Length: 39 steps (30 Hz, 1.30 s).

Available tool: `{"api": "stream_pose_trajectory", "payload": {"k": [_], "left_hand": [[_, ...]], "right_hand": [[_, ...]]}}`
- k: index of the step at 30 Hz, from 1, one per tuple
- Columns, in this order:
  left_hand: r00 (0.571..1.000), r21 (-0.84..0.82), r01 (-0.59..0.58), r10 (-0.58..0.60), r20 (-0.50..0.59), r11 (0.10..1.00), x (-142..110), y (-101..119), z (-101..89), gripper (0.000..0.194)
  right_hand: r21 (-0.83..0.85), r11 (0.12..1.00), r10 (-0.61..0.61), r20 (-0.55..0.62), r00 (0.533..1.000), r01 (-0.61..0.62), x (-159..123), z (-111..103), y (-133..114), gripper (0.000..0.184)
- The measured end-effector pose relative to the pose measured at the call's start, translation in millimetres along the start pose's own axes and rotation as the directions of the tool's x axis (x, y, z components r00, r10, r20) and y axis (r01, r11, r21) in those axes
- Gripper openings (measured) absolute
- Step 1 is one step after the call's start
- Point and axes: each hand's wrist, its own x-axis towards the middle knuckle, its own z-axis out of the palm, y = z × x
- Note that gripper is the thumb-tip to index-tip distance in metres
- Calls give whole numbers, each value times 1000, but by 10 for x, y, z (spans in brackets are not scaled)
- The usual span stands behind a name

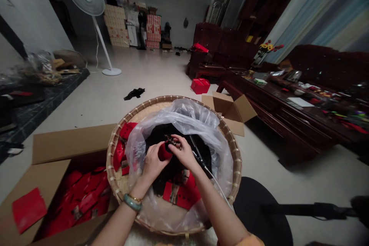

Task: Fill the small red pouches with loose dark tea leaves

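Orange sleeve cloth [245, 241] at the lower edge, on the right arm, lies nearest the camera. At far left, an open brown cardboard box [70, 143] holds a heap of glossy red packets [86, 200]. Beside it stands a round woven bamboo tray [236, 153], with a few loose red packets [118, 154] along its left side and a translucent plastic bag [196, 120] spread open inside, filled with a black mass [158, 132] too dark to make out. Over that mass the left hand [152, 162], its wrist ringed by a green bangle [132, 202], has its grip closed around a small red pouch [164, 153]. Right against it, the right hand [182, 153] pinches a knobbly dark brown clump [168, 138] at the pouch's upper edge. Below them lie printed red packets [184, 194]; rightward runs a thin white cable [216, 185]. Filling the pouch appears to be the step in hand; the next move seems to call for a steady, open mouth while the clump is guided in.
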Motion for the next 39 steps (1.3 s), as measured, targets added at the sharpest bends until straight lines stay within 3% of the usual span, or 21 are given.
{"api": "stream_pose_trajectory", "payload": {"k": [3, 5, 11, 13, 15, 18, 20, 22, 24, 28, 32, 35, 39], "left_hand": [[999, 1, -29, 29, 20, 1000, 0, 26, -23, 48], [999, -1, -38, 38, 28, 999, 1, 34, -38, 47], [1000, -46, 5, -6, -29, 999, 2, 3, -77, 52], [998, -79, 10, -15, -62, 997, -8, -10, -82, 55], [996, -101, 21, -29, -83, 995, -22, -14, -82, 58], [996, -120, 46, -54, -67, 992, -38, 5, -76, 62], [995, -122, 85, -91, -44, 989, -37, 28, -74, 64], [987, -113, 163, -163, 12, 980, -27, 51, -82, 63], [960, -138, 260, -241, 142, 956, -16, 68, -102, 57], [854, -393, 467, -287, 434, 792, -8, 88, -145, 43], [795, -531, 588, -316, 517, 611, -2, 131, -159, 43], [780, -554, 611, -315, 540, 565, 7, 170, -154, 45], [746, -522, 632, -265, 612, 573, -4, 184, -147, 41]], "right_hand": [[-83, 985, -140, 114, 984, 150, 12, 13, -75, 27], [-91, 977, -181, 130, 975, 193, 17, 9, -114, 20], [-49, 987, -158, -44, 986, 156, 9, -121, -200, 12], [-16, 991, -134, -34, 990, 134, -11, -169, -231, 10], [-12, 991, -133, 11, 991, 134, -54, -186, -260, 15], [-47, 984, -169, 95, 981, 174, -148, -139, -262, 41], [-103, 976, -174, 151, 973, 191, -194, -80, -211, 44], [-144, 975, -154, 115, 981, 169, -199, -30, -121, 32], [-111, 989, -90, 33, 995, 93, -162, -11, -21, 20], [107, 989, 99, 30, 995, -101, -65, -48, 91, 13], [162, 978, 126, 59, 990, -134, -61, -67, 65, 14], [104, 986, 121, 98, 988, -131, -80, -57, 45, 15], [30, 988, 152, 52, 987, -154, -54, -86, 65, 27]]}}
